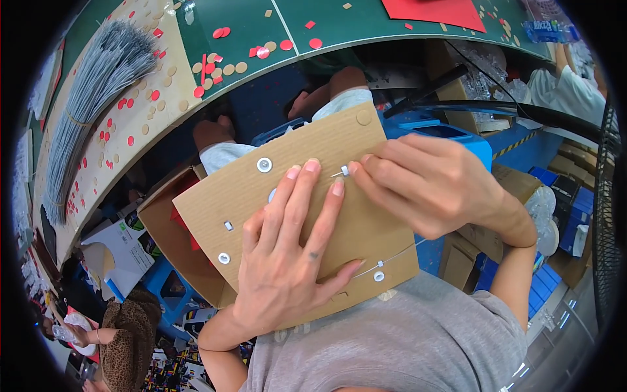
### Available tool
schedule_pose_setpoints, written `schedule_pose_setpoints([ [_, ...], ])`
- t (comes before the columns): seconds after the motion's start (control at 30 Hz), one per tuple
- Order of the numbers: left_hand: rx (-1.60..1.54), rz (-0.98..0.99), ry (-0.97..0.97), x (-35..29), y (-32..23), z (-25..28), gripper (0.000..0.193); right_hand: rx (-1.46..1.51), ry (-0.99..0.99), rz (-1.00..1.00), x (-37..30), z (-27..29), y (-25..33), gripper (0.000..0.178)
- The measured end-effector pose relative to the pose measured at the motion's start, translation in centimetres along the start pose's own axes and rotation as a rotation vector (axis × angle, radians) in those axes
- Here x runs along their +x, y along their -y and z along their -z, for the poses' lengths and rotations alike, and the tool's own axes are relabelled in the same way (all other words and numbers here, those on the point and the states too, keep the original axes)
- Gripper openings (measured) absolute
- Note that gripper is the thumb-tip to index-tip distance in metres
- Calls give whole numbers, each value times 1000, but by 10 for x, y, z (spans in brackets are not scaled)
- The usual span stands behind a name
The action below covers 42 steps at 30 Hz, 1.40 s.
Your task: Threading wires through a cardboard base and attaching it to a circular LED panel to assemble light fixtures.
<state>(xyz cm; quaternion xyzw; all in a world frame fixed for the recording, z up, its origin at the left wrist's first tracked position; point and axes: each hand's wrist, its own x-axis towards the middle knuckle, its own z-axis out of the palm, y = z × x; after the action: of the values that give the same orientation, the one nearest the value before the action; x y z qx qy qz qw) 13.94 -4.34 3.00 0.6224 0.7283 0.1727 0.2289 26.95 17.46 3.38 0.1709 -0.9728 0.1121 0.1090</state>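
Note:
A brown cardboard sheet (313, 222) rests over my lap, tilted, with white eyelet-like rings (264, 164) and small slots on it. My left hand (281, 242) lies flat on the sheet with fingers spread, its index fingertip close to the pinch point. In a pinch of thumb and finger, my right hand (434, 186) grips a small white plastic piece (345, 170) with a thin pin or wire end poking out of it. Near my left thumb, a thin wire (401, 253) crosses the sheet, with a small white bead (380, 264) on it and a white ring (379, 277) below.
Beyond my knees curves a green-topped table (248, 29) scattered with red and tan dots. A bundle of grey wires (91, 111) lies on its left part. An open cardboard box (176, 245) stands left of the sheet. Other people sit at far left and far right.

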Motion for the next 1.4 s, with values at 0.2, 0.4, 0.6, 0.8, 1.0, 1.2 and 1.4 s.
schedule_pose_setpoints([
  [0.2,-105,-41,-52,-2,-1,-1,102,9,-47,-61,-13,-1,2,47],
  [0.4,-170,-49,-179,10,5,4,79,-62,-56,-47,-8,-9,11,45],
  [0.6,171,-238,-240,49,25,5,23,-168,-127,-57,-7,-4,21,34],
  [0.8,118,-307,-273,50,29,10,22,-138,-159,-163,-10,-19,48,21],
  [1.0,77,-304,-335,23,49,22,21,-97,-162,-210,-11,-17,43,24],
  [1.2,-211,-134,-533,-19,65,10,17,-31,-162,-239,5,-8,31,30],
  [1.4,-304,-113,-657,-19,71,-13,22,384,-236,-95,51,-44,25,47],
])
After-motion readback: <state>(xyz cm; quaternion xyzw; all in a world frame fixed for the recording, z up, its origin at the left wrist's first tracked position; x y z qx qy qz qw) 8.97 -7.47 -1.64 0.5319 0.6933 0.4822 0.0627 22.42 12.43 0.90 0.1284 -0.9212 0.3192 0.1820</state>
